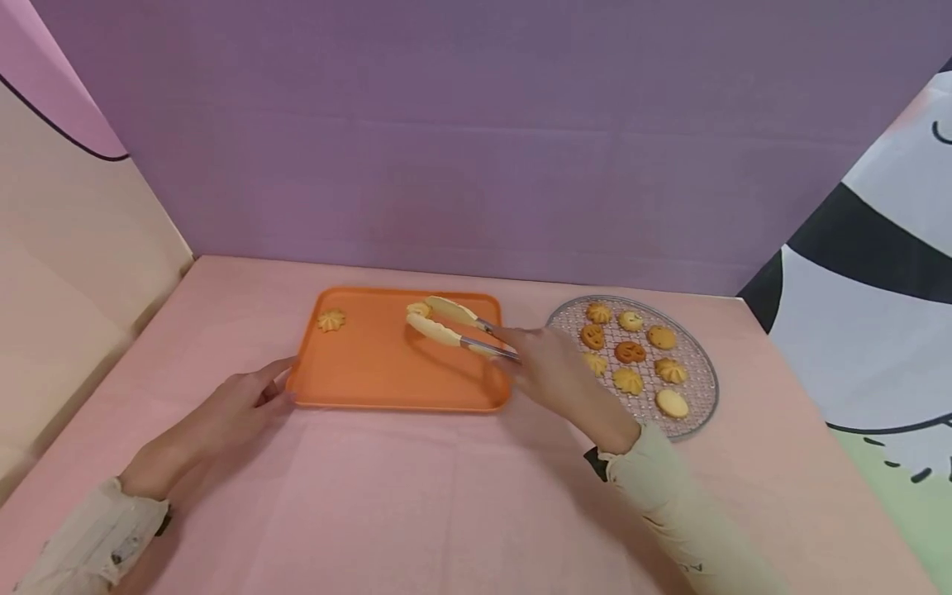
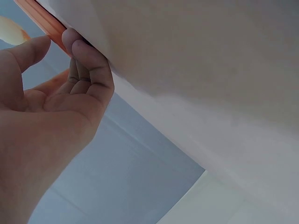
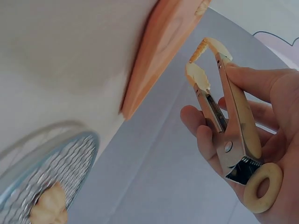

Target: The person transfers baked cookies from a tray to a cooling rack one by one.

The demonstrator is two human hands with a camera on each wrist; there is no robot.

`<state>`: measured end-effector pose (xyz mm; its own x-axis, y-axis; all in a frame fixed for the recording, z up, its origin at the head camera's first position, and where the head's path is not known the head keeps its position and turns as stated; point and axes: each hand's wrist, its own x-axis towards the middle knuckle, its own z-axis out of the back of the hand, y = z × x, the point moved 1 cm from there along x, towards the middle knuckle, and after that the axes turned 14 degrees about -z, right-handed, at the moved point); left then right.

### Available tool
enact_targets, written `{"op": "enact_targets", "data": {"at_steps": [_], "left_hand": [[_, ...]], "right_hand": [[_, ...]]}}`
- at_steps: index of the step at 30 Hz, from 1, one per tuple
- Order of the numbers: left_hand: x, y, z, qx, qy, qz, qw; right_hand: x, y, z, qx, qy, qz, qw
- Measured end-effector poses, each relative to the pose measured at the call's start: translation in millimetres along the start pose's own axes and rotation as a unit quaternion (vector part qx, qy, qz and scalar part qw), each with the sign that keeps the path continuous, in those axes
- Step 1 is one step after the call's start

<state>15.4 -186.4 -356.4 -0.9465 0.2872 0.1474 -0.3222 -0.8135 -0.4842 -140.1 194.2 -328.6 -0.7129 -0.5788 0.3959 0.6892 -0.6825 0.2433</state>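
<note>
In the head view, my right hand (image 1: 554, 372) grips metal tongs (image 1: 487, 347) with cream tips, fingers and thumb on opposite arms. Between the tips is a small golden cookie (image 1: 419, 310), over the upper middle of the orange tray (image 1: 394, 372). The right wrist view shows the tongs (image 3: 231, 121) from below, a ring at their rear end and the cookie (image 3: 199, 50) pinched at the front. My left hand (image 1: 238, 405) holds the tray's left edge near its front corner, fingers curled in the left wrist view. A ridged, flower-shaped cookie (image 1: 330, 320) lies in the tray's back left corner.
Right of the tray, partly behind my right hand, a round wire rack (image 1: 702, 380) bears several cookies of different shapes. Pink cloth (image 1: 402, 496) covers the table. A purple backdrop (image 1: 461, 165) rises behind it, with printed side panels.
</note>
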Motion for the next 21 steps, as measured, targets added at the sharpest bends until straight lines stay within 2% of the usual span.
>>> {"op": "enact_targets", "data": {"at_steps": [12, 21], "left_hand": [[-0.7, -0.1, 0.4, -0.003, 0.001, 0.0, 1.0], [-1.0, -0.9, 1.3, -0.001, -0.001, -0.004, 1.0]], "right_hand": [[-32, -14, 12, -0.013, -0.025, 0.008, 1.0], [-47, -24, 21, -0.017, -0.046, 0.017, 0.999]]}}
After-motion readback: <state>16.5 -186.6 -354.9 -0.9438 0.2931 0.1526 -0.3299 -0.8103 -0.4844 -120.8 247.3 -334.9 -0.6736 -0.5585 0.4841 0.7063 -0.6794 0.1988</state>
